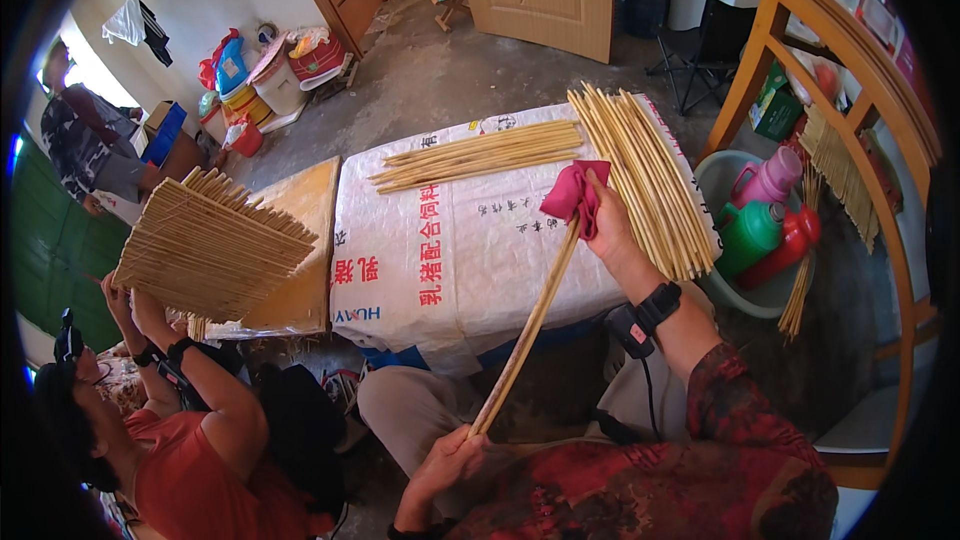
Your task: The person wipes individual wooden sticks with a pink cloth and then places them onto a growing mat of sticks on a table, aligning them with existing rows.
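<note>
My left hand (448, 460) is closed round the near end of a long thin straw-coloured stalk (526, 328), low in front of my lap. The stalk slants up and away to my right hand (610, 218), which grips a magenta cloth (573, 191) wrapped about its far end. Both hands are in front of a low table covered with a white woven sack (395, 270). On it, beyond the cloth, lies a small bunch of similar stalks (480, 154). A larger row of stalks (650, 185) spreads along the right side, behind my right hand.
At left a co-worker in an orange shirt (215, 440) lifts a fanned bundle of stalks (215, 250) above a wooden board (300, 230). Another person (90, 140) is farther back. To the right are a basin (722, 175) with thermos flasks (750, 235) and a wooden chair frame (770, 20).
</note>
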A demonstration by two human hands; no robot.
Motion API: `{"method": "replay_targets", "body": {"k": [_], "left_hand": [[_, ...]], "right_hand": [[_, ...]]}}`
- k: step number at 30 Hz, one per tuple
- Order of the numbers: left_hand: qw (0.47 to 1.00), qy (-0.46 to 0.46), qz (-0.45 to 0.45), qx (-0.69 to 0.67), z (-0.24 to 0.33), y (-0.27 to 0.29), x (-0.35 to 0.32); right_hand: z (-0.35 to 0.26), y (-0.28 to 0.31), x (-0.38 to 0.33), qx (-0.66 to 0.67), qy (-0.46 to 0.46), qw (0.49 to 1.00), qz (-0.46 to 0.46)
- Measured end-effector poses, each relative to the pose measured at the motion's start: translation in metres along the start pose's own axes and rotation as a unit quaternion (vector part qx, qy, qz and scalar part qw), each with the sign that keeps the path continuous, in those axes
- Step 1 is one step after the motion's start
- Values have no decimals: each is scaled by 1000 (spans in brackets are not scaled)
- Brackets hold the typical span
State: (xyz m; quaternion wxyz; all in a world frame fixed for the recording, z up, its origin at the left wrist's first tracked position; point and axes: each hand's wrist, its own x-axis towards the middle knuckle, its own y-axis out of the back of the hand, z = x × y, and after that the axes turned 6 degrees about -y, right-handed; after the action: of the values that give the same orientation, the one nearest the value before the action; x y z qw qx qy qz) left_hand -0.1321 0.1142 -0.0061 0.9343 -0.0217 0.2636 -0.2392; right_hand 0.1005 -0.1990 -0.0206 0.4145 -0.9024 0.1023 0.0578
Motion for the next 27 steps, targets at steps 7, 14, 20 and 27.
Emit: {"method": "replay_targets", "body": {"k": [7,14,20,27], "left_hand": [[999,10,-38,33,5,9,-17],[999,0,31,-22,5,19,-43],[976,-119,181,31,33,2,7],[957,-211,196,42,80,-33,88]], "right_hand": [[-28,30,22,69,38,996,31],[-62,69,43,129,97,987,17],[-25,-2,-14,148,-49,983,-92],[7,-33,-48,105,-173,962,-181]]}}
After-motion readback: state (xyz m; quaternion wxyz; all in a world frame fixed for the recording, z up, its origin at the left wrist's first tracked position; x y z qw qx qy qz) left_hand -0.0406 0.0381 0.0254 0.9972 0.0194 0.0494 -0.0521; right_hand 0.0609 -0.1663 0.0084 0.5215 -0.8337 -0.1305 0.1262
